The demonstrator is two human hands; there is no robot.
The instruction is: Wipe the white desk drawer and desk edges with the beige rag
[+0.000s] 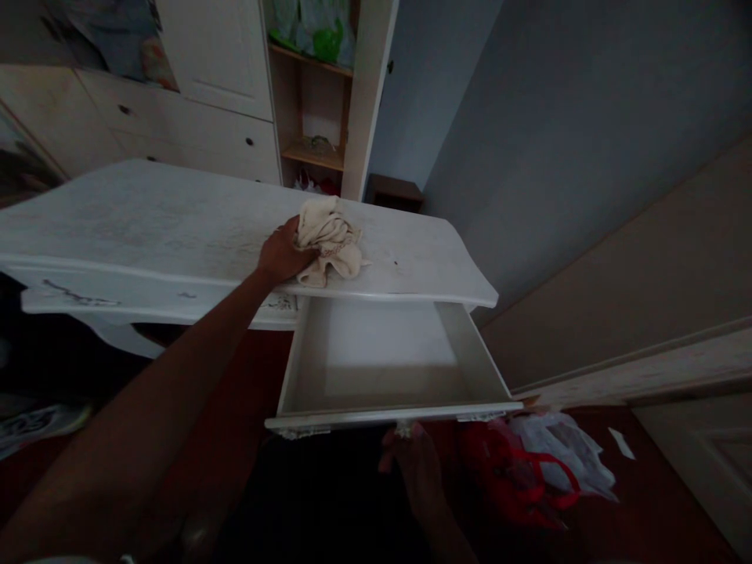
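Note:
My left hand [283, 251] grips a crumpled cream cloth [329, 239] that rests on the top of a white table [193, 215]. Below the tabletop's front edge, a drawer [391, 337] is pulled well out, and its visible inside holds nothing. At the drawer's front, my right hand [414, 462] has its fingers closed around a small ornate knob [403, 430]. Dark smudges or worn patches mark the tabletop near the cloth. Carved trim lines the front of the table and the drawer.
Behind the table stands a white cabinet [220, 55] with an open door [369, 102] and bags on its shelves. A grey wall [587, 133] rises on the right. On the dark red floor lie a red bag [499, 478] and a white plastic bag [564, 446].

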